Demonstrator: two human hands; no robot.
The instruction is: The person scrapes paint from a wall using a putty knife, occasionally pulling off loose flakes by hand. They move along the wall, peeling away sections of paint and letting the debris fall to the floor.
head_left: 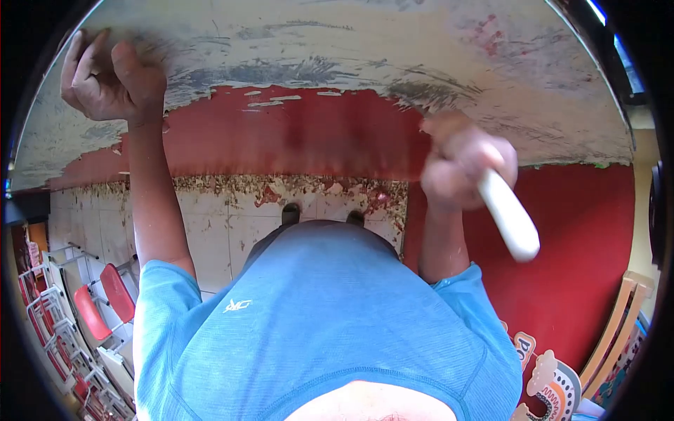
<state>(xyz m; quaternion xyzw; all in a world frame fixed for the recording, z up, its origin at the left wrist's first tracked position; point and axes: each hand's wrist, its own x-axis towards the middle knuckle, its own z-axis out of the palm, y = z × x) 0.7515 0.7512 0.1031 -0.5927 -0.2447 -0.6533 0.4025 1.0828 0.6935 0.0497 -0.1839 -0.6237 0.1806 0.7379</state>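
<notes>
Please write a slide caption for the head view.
Right hand gripping a white handle near a patchy red-and-beige surface.

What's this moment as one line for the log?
left hand: at wall, fingers bent | right hand: blurred, gripping white handle | wall: patchy grey above, red below | floor: littered with flakes

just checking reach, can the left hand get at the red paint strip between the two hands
Probably yes: the left hand seems empty and lies close to the red paint strip, with nothing visible in between.
</notes>
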